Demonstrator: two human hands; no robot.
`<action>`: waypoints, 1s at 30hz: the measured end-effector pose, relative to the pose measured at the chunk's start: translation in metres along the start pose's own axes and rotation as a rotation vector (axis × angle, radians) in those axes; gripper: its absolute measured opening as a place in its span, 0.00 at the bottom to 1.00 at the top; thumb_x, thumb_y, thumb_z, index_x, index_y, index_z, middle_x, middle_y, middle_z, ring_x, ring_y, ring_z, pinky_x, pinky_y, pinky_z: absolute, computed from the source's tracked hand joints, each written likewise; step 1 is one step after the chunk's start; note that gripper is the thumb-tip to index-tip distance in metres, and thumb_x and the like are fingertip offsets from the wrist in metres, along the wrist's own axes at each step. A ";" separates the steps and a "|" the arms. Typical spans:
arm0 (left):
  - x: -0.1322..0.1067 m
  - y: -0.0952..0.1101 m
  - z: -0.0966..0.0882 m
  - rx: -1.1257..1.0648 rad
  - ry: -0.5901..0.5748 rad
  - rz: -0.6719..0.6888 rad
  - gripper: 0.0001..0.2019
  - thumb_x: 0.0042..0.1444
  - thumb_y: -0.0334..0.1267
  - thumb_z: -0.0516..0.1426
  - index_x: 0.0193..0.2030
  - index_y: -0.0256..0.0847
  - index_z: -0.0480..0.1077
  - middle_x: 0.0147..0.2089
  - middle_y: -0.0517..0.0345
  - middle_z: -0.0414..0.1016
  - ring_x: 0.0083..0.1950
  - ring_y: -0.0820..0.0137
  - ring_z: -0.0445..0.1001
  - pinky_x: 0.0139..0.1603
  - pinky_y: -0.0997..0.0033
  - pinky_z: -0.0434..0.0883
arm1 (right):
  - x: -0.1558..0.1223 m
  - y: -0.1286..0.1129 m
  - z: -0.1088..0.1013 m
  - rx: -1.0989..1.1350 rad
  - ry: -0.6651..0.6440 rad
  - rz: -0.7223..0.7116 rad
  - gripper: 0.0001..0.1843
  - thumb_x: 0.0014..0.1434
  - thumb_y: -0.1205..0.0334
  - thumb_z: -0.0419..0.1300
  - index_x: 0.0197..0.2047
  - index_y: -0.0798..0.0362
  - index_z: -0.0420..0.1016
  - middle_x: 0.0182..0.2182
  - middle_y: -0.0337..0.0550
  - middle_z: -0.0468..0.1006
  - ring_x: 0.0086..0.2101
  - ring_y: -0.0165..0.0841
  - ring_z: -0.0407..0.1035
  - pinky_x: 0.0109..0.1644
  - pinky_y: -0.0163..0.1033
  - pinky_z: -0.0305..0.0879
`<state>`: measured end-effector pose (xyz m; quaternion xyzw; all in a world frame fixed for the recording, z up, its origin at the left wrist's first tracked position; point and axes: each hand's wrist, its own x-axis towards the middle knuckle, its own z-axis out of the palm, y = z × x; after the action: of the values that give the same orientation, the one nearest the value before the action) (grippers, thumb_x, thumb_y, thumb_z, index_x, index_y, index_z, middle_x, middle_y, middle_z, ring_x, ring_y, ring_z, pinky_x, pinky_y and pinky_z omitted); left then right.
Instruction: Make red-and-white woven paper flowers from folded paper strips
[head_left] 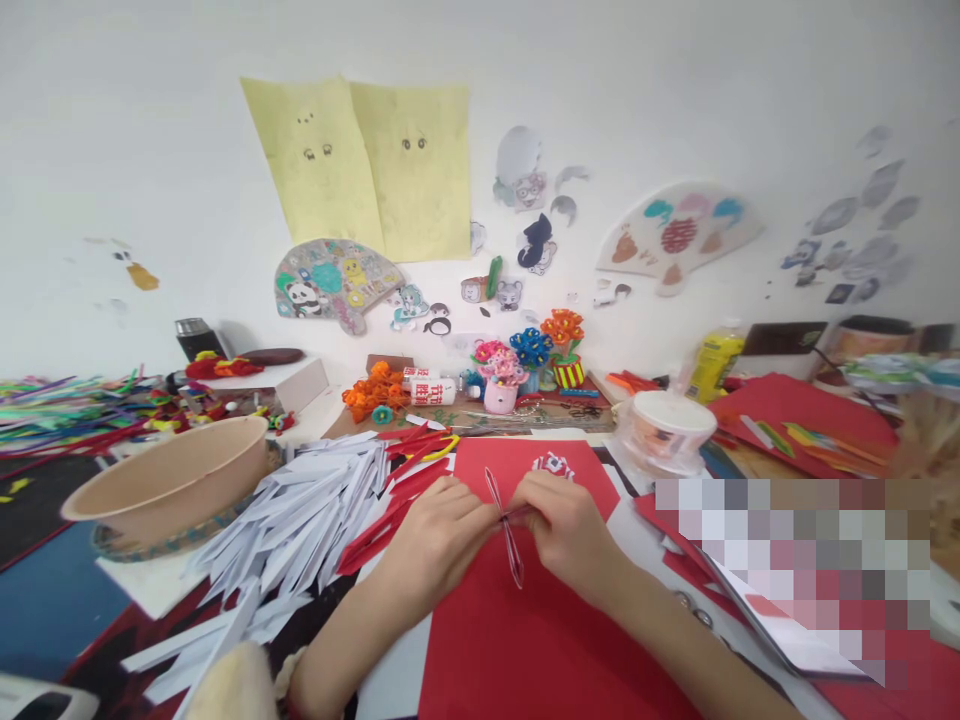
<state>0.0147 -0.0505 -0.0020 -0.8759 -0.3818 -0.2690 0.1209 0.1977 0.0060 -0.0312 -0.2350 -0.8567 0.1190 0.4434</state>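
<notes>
Over a red paper sheet (517,640), my left hand (442,540) and my right hand (559,530) meet at a thin folded paper piece (513,555), white with reddish edges. Fingers of both hands pinch it near its middle, and its two narrow looped ends stick out above and below. The exact fingertip contact is partly hidden. Just behind my right hand lies a small white and dark red paper flower (553,465), partly covered by that hand.
Folded white paper strips (300,510) are heaped at the left, beside a beige basin (172,470). Red folded strips and yellow-handled scissors (442,448) lie nearby. Craft flowers (501,375) stand at the back. A white-lidded tub (667,425) is at the right.
</notes>
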 end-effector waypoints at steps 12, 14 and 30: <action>-0.001 -0.003 -0.008 0.220 0.075 -0.009 0.10 0.66 0.32 0.47 0.43 0.38 0.70 0.34 0.55 0.75 0.34 0.69 0.69 0.34 0.68 0.63 | 0.011 -0.001 -0.011 0.284 -0.126 0.238 0.07 0.58 0.59 0.61 0.41 0.50 0.75 0.37 0.44 0.81 0.37 0.38 0.75 0.43 0.41 0.70; -0.001 -0.003 -0.010 0.202 0.112 -0.004 0.09 0.65 0.31 0.48 0.44 0.38 0.70 0.36 0.55 0.76 0.35 0.68 0.69 0.35 0.68 0.64 | 0.012 0.000 -0.013 0.331 -0.176 0.277 0.11 0.57 0.56 0.62 0.42 0.51 0.76 0.39 0.45 0.82 0.40 0.39 0.75 0.44 0.41 0.70; 0.004 -0.004 -0.024 -0.300 0.123 -0.207 0.08 0.59 0.33 0.58 0.45 0.42 0.70 0.40 0.57 0.77 0.41 0.70 0.74 0.43 0.71 0.70 | 0.015 0.000 -0.020 0.291 -0.049 0.125 0.04 0.58 0.61 0.62 0.39 0.49 0.75 0.39 0.43 0.79 0.40 0.37 0.72 0.46 0.41 0.67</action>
<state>0.0051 -0.0559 0.0204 -0.8221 -0.4172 -0.3871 -0.0163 0.2072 0.0137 -0.0093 -0.2182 -0.8248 0.2748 0.4433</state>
